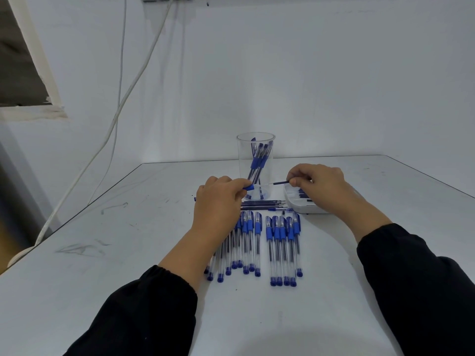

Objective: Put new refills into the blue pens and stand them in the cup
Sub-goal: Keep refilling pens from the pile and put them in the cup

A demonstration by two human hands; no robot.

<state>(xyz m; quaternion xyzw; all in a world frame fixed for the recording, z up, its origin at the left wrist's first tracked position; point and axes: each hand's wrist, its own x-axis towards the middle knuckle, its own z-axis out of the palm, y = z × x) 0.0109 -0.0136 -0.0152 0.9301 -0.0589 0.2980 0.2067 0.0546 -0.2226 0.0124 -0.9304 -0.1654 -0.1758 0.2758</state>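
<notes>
A white cable (120,109) is seen hanging down the wall at the far left, past the left edge of the pale table (108,253), whose left part is bare apart from some scuff marks. The left hand (218,201) is held above the middle of the table, its fingers curled round the blue grip end of a clear pen barrel (253,186) that lies level in the air. Beneath and just near of this hand, a row of blue pens (254,242) with clear barrels and blue caps is laid side by side, partly covered by the wrist. A few loose dark refills (263,204) lie crosswise between the pens and the cup. The clear cup (255,150) stands upright just beyond the hands, with several blue pens leaning inside it. A thin dark refill (280,182) is pinched between thumb and fingers of the right hand (318,186), its free end pointing left towards the open end of the barrel; whether it has entered cannot be told. A white tray (303,208) holding more refills sits under the right hand, touching nothing else. To the right of it, open table runs to the far right edge.
</notes>
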